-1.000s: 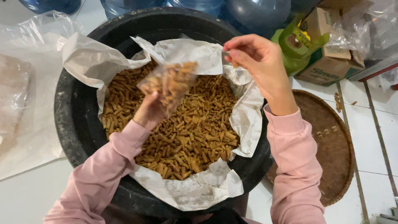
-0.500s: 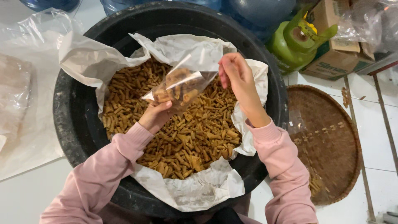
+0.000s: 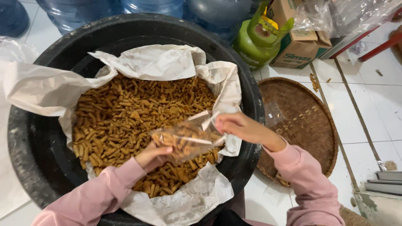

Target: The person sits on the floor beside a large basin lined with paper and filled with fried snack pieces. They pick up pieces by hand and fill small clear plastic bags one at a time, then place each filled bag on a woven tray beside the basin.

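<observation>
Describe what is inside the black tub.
The black tub holds crumpled white paper lining it and a heap of brown snack sticks. The tub's bottom is covered by paper and sticks, so it cannot be seen.

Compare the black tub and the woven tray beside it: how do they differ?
The black tub is deep, paper-lined and holds brown snack sticks; the woven tray is shallow, brown and nearly bare. The tub looks larger than the tray. Both are round and sit on the tiled floor.
</observation>
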